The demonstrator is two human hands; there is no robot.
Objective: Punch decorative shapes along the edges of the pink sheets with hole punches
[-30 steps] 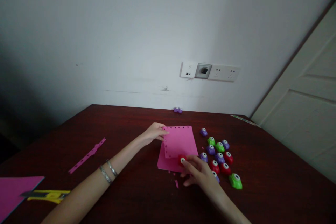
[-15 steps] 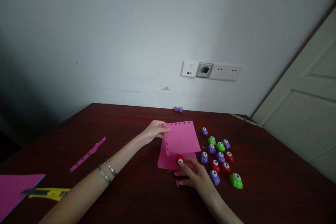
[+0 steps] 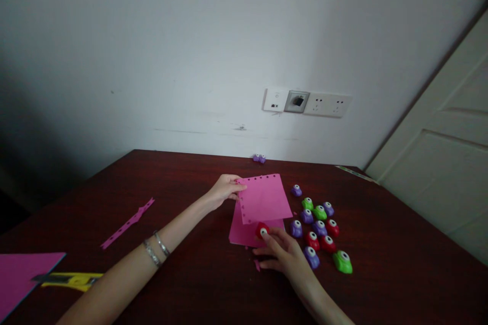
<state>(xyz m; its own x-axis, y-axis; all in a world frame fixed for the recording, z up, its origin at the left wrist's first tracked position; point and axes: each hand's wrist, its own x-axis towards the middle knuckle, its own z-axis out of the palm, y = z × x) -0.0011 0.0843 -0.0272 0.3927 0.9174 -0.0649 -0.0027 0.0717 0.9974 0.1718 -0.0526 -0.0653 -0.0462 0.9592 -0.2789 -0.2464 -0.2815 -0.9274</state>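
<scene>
Pinched by its left edge, a pink sheet of paper with small punched holes along its top and left edges is in my left hand. My right hand grips a red craft paper punch with a white button, at the sheet's lower edge. Whether the paper sits in the punch's slot I cannot tell. Beneath lies more pink paper, partly covered by the held sheet. Small pink scraps lie by my right fingers.
Several purple, green and red punches stand right of my right hand. Two purple punches sit by the wall. A punched pink strip lies at left, near a yellow utility knife whose blade overlaps a pink sheet.
The held sheet has tilted, its right side rising from the paper below. My right hand with the red punch has shifted slightly left. In the last half second almost nothing moved.
</scene>
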